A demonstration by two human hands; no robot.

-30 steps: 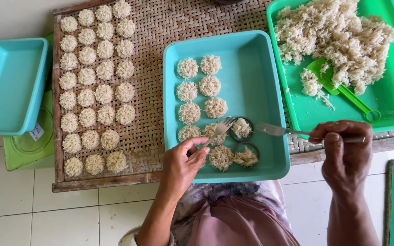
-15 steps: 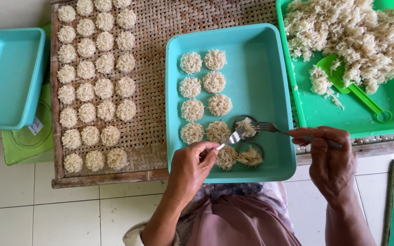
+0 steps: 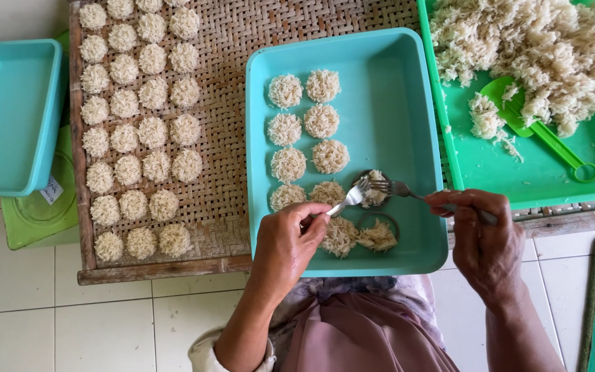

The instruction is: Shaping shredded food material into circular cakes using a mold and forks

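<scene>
The left hand (image 3: 285, 242) is closed around the handle of a silver metal fork (image 3: 350, 200), whose tines point up and to the right into a small dark round ring mould (image 3: 372, 187) partly filled with pale shredded noodle. The right hand (image 3: 478, 238) pinches the handle of a second silver fork (image 3: 399, 188), its tines reaching left into the same mould, so the two forks meet over it. The mould sits in the lower middle of a turquoise rectangular plastic tray (image 3: 394, 89), just right of two columns of pressed round noodle cakes (image 3: 304, 127). A second ring (image 3: 378, 224) lies just below it, beside loose clumps of noodle. Left of the tray, a brown woven bamboo mat (image 3: 228, 103) carries three columns of the same round cakes. To the right, a green plastic tray (image 3: 518, 172) holds a heap of loose pale noodle (image 3: 538, 52) and a green plastic scoop (image 3: 542, 134). An empty turquoise tub (image 3: 8, 114) stands at the far left.
</scene>
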